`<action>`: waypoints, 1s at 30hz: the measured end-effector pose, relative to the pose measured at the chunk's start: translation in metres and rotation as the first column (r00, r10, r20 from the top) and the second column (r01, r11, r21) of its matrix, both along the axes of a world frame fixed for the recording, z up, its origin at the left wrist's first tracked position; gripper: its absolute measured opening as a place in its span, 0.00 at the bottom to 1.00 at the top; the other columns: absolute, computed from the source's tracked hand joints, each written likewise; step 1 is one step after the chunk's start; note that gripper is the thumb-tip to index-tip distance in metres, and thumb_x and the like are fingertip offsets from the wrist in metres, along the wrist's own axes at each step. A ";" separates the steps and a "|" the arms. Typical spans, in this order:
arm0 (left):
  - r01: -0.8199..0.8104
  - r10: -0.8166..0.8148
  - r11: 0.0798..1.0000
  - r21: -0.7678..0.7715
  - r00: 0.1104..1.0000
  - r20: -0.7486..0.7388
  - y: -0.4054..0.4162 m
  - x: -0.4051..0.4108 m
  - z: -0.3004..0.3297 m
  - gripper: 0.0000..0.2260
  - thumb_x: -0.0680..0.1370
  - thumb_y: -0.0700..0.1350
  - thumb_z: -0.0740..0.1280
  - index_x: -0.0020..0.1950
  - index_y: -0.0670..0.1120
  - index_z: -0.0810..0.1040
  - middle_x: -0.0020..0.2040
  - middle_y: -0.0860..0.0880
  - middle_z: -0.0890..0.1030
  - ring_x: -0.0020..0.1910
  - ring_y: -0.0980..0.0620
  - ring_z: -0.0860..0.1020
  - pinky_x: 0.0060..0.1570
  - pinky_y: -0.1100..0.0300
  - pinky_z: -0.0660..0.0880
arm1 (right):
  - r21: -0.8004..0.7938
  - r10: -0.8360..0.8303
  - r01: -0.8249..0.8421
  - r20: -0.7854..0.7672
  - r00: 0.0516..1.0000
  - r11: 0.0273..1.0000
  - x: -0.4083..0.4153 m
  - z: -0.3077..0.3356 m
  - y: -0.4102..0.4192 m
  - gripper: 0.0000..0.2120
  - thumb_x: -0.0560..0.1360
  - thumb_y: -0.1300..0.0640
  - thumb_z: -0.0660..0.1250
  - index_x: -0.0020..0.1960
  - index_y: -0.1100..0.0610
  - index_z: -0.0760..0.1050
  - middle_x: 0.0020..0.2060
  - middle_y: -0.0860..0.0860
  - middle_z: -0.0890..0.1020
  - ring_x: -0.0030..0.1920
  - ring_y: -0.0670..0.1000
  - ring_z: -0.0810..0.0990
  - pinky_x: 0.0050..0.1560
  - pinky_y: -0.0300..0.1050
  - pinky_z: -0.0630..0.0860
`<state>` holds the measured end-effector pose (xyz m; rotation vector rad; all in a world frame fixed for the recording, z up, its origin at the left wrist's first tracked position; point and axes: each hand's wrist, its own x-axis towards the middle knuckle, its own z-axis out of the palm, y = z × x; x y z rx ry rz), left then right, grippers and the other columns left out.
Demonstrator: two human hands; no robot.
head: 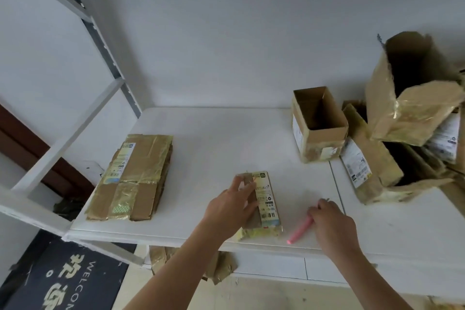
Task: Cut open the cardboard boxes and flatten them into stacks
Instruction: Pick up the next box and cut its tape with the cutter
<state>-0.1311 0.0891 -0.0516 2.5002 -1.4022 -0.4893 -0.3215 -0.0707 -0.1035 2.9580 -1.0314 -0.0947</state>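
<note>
Left hand [232, 205] grips small box [265, 200]; right hand [332, 224] holds pink cutter [300, 231].

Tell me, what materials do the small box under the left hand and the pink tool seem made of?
Small box: brown cardboard, matte, with a paper label and glossy tape that glints. Pink tool: probably smooth plastic, judging by its even bright colour; the blur leaves this open.

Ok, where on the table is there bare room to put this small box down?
Bare table lies between the flat stack on the left and the open box, behind the left hand. The far right is crowded with torn boxes.
</note>
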 end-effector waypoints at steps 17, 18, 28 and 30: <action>-0.350 0.256 0.922 -0.165 0.872 -0.417 -0.002 0.007 -0.016 0.33 0.74 0.50 0.74 0.76 0.52 0.62 0.73 0.50 0.57 0.55 0.45 0.79 0.57 0.49 0.78 | 0.718 -0.567 -0.390 0.695 0.442 0.576 0.092 0.040 0.045 0.01 0.78 0.60 0.68 0.50 0.57 0.78 0.42 0.47 0.84 0.46 0.46 0.84 0.43 0.43 0.81; -0.366 0.263 0.919 -0.148 0.847 -0.462 -0.002 0.009 -0.016 0.37 0.74 0.50 0.74 0.78 0.51 0.58 0.74 0.49 0.58 0.58 0.45 0.78 0.60 0.49 0.76 | 0.706 -0.554 -0.373 0.706 0.442 0.602 0.093 0.036 0.047 0.01 0.78 0.60 0.68 0.49 0.57 0.78 0.42 0.47 0.84 0.46 0.45 0.84 0.43 0.42 0.81; -0.467 0.304 0.881 -0.073 0.678 -0.669 -0.005 0.013 -0.016 0.32 0.78 0.45 0.68 0.78 0.59 0.57 0.67 0.50 0.73 0.60 0.46 0.77 0.56 0.45 0.78 | 0.504 -0.335 -0.364 0.835 0.437 0.783 0.097 0.023 0.046 0.03 0.77 0.62 0.68 0.48 0.62 0.78 0.43 0.51 0.84 0.45 0.44 0.83 0.43 0.38 0.81; -0.492 0.301 0.868 -0.066 0.627 -0.718 -0.005 0.013 -0.012 0.30 0.79 0.42 0.66 0.77 0.59 0.59 0.65 0.51 0.72 0.56 0.46 0.78 0.50 0.45 0.81 | 0.488 -0.314 -0.364 0.840 0.443 0.793 0.098 0.023 0.046 0.02 0.77 0.63 0.68 0.48 0.61 0.78 0.43 0.51 0.84 0.45 0.44 0.83 0.43 0.38 0.80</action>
